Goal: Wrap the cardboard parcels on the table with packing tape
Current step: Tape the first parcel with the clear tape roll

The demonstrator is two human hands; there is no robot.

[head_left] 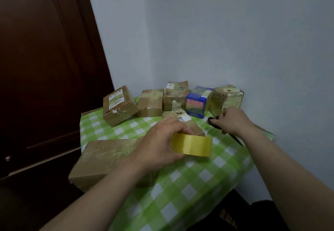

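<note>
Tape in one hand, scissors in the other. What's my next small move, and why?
Probably lay the scissors down on the tablecloth. The left hand grips the tape roll with no strip pulled out, and the right hand is full, so nothing is free to peel the end. The small parcel just behind the roll looks the nearest to start on.

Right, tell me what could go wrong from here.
The right hand grips black scissors with blades pointing back beside its forearm; a slip could nick skin. The left hand holds the packing tape roll, so nothing steadies the large parcel at the edge of the table.
</note>
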